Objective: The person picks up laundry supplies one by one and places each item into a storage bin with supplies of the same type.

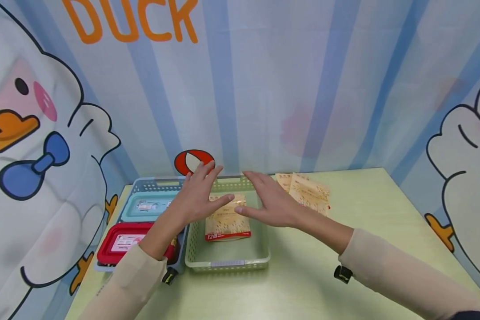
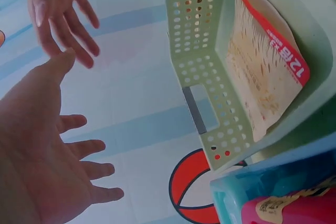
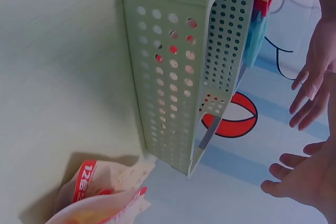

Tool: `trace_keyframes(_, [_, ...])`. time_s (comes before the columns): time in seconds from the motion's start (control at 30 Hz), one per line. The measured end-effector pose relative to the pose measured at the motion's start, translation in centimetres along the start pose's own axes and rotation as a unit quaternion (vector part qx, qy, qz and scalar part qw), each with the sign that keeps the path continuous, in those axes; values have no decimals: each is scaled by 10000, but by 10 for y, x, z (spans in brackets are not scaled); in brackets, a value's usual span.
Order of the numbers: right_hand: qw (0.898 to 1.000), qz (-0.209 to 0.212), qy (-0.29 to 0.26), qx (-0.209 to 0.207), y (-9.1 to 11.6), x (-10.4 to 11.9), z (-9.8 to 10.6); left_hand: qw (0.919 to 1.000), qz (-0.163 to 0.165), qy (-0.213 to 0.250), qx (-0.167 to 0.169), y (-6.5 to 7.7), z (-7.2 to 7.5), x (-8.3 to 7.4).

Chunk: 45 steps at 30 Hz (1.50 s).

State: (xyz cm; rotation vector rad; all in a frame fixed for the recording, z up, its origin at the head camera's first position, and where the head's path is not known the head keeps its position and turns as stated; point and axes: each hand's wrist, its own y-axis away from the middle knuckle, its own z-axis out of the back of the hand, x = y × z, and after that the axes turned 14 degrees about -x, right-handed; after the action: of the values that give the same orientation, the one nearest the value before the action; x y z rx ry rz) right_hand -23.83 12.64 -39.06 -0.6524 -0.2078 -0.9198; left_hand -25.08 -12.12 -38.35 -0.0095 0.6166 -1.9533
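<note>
The left hand (image 1: 198,195) is released, its fingers extended and parted toward 1 o'clock and its thumb out toward 2, grasping nothing. The right hand (image 1: 270,200) is just as free, fingers straight toward 11 o'clock, thumb toward 9; the two thumb tips face each other in the head view, near but apart. Both hands hang in the air above the green basket (image 1: 232,251), the left over its 10 o'clock side, the right over its 2 o'clock side. Between and below them, inside that basket, lies a cream packet (image 1: 228,222), its red band at 6 o'clock. Taking the basket as the centre of the dial, overlapping spare packets (image 1: 310,191) lie at 2 o'clock, partly behind the right hand, on the pale green worktop (image 1: 364,200). At 9 o'clock, just beside the green basket, stands the blue basket (image 1: 142,183), with a blue box (image 1: 152,205) toward its 12 and a red box (image 1: 124,240) toward its 6, the left forearm partly covering its contents. Beyond, at 12, hangs a striped cloth (image 1: 264,89), with a printed red-and-white ball (image 1: 180,162) at 11.
</note>
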Motion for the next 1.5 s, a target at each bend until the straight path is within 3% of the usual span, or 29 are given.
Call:
trace_keyframes(0.13, [9978,374,522,-171,2,-7,7,9995,-66,-316,-20,0,-2,1])
trace_keyframes(0.3, [9927,640,948,-378,1,-21,19,9998,11,-140,-128,-2,-4,0])
trace_keyframes(0.53, [9916,526,1086,-460,-1,-33,35,9991,130,-124,-390,-7,-4,-1])
trace_keyframes(0.7, [9926,349,1061,-467,-1,-39,42,9990,221,24,-400,-13,-5,-1])
trace_keyframes(0.93, [9950,56,911,-409,-7,-47,58,9939,779,726,-295,-22,-15,-10])
trace_keyframes(1.13, [9958,-201,740,-498,-19,-54,74,9772,1271,1620,-519,-36,-17,-16])
trace_keyframes(1.37, [9945,-759,480,-533,-26,-69,87,9364,1844,2943,-510,-50,-22,-31])
trace_keyframes(1.5, [9930,-888,338,-699,-30,-81,92,9174,2003,3417,-383,-57,-28,-43])
